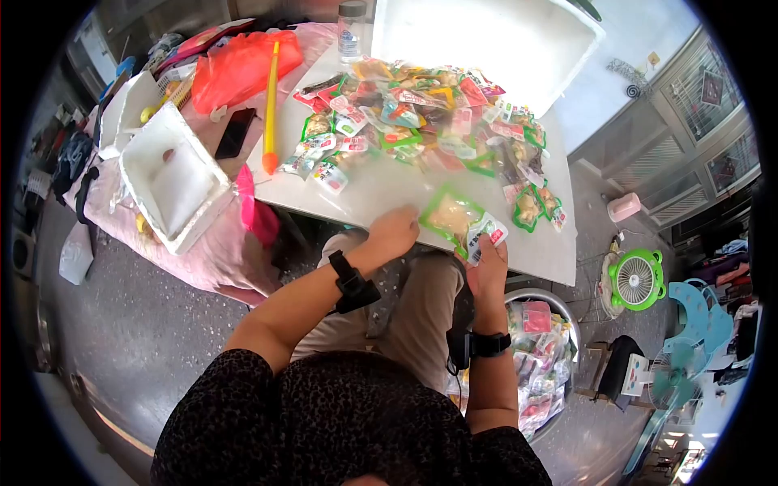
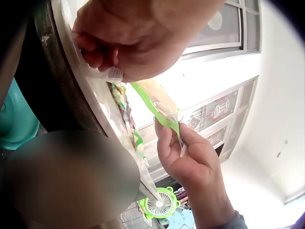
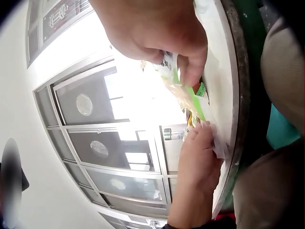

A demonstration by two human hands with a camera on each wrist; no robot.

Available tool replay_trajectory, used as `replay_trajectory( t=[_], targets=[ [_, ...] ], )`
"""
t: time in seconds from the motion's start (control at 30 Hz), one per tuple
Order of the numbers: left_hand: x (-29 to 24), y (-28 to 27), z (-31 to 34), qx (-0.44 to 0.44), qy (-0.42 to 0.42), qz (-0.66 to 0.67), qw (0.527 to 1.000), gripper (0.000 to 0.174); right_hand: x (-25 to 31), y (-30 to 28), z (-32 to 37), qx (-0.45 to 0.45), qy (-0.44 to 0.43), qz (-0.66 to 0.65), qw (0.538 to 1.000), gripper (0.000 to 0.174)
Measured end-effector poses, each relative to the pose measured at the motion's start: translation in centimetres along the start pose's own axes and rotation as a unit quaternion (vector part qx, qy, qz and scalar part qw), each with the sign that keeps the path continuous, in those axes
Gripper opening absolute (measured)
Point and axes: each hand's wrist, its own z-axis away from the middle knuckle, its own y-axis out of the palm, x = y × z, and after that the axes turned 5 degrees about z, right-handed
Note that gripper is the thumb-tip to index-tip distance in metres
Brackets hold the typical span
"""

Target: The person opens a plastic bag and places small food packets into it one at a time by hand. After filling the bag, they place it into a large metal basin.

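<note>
My right hand pinches a green-edged snack packet by its white printed end, thumb on top. Pale food shows through the clear film. In the left wrist view the right hand holds the packet tilted above the table edge. My left hand is beside the packet's left corner, low at the table's front edge. Its fingers are curled, and a ridged clear plastic piece sticks out from under them. In the right wrist view whitish plastic shows beside the left hand.
A heap of snack packets covers the back of the white table. Behind it stands a white foam box, with a clear bottle beside it. A foam box sits at left; a metal basin of packets stands below right.
</note>
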Motion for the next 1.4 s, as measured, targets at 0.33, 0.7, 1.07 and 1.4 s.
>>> replay_trajectory(
  t=[0.33, 0.7, 1.07, 1.4],
  targets=[
    [-0.8, 0.4, 0.3, 0.056, 0.038, 0.009, 0.998, 0.025, -2.3, 0.0, -1.5, 0.026, 0.117, -0.034, 0.992, 0.025],
    [-1.1, 0.8, 1.0, 0.038, 0.081, 0.009, 0.996, 0.026, -1.8, -1.5, -3.9, 0.104, 0.047, 0.356, 0.927, 0.010],
    [-2.0, 0.1, 1.3, 0.053, 0.064, 0.015, 0.996, 0.030, -1.9, 3.9, -4.2, 0.145, 0.131, 0.277, 0.941, 0.005],
    [-0.1, 1.5, 1.1, -0.004, 0.093, -0.038, 0.995, 0.029, 0.4, 4.3, -8.9, 0.150, -0.234, 0.701, 0.657, 0.008]
  ],
)
